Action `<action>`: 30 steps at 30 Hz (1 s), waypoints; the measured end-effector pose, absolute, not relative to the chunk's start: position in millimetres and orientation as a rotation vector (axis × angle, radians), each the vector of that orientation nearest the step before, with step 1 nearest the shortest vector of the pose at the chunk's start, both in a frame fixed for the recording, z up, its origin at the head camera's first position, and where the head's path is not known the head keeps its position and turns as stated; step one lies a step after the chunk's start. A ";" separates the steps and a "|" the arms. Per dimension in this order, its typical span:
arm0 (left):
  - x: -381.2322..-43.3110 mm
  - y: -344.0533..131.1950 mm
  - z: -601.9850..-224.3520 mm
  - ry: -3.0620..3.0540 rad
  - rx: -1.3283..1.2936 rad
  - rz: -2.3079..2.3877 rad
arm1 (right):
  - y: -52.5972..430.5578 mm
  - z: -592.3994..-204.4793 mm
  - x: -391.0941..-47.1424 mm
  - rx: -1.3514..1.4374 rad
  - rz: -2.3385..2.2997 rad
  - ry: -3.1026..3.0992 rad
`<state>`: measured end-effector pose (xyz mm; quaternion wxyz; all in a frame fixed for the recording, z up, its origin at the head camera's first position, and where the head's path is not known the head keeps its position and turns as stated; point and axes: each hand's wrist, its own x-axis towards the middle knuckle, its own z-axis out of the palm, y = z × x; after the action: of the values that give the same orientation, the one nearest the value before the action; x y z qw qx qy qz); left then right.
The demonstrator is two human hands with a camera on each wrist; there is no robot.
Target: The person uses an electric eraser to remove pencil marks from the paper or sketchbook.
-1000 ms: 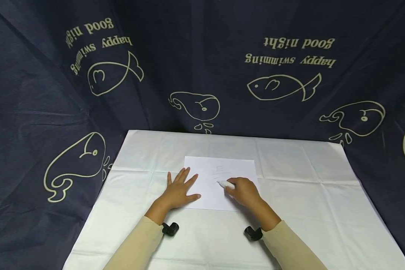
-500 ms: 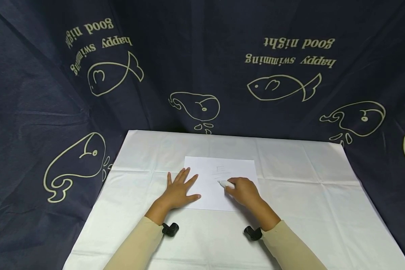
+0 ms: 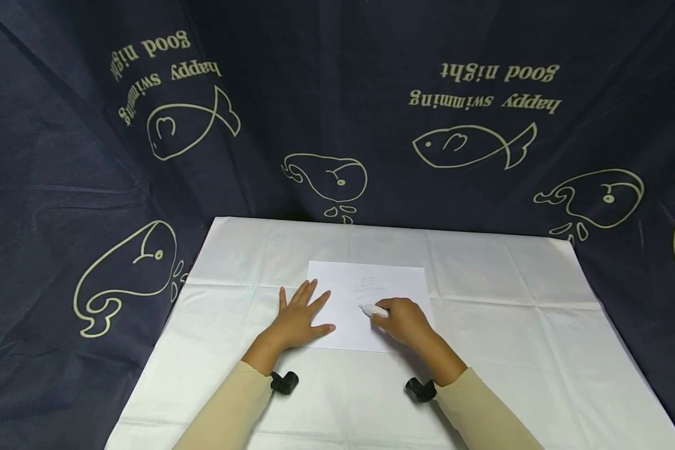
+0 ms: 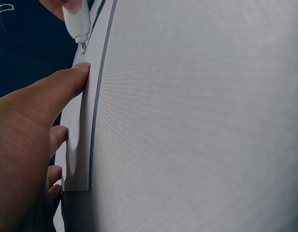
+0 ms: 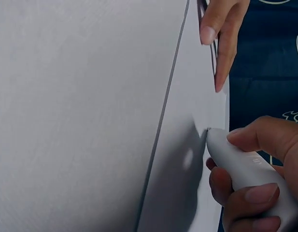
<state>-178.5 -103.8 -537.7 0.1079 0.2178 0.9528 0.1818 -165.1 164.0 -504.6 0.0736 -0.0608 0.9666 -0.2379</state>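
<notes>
A sheet of white paper (image 3: 343, 331) with faint pencil marks, including an E-like shape above several lines, lies on the white-covered table. My left hand (image 3: 295, 320) rests on its left part, fingers spread; the thumb (image 4: 74, 79) touches the paper near the lower edge in the left wrist view. In my right hand (image 3: 405, 322) I grip a thick white electric eraser (image 5: 235, 162), its narrow metal-collared tip pointing left and down at the paper below the pencil lines. Whether the tip touches the paper is hard to tell.
White cloth with fold creases covers the table (image 3: 484, 269). Behind and beside it hangs a dark blue curtain (image 3: 382, 37) printed with fish, whales and upside-down words. Each wrist wears a small black camera, such as the right wrist camera (image 3: 421, 390).
My right hand has shifted slightly left and toward me with the electric eraser, its tip now a little lower on the paper. My left hand has stayed in place.
</notes>
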 end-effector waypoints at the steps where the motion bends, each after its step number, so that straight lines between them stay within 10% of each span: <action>1: -178.6 -103.8 -538.1 2.804 0.638 0.526 | 163.8 -504.6 -165.1 -0.183 -0.719 2.895; 30: -177.7 -103.3 -535.2 2.817 0.647 0.562 | 156.7 -506.7 -165.8 -0.186 -0.712 2.926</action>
<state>-177.7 -103.3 -535.2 0.0986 0.2188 0.9520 0.1899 -165.8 156.7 -506.7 0.0622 -0.0616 0.9679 -0.2357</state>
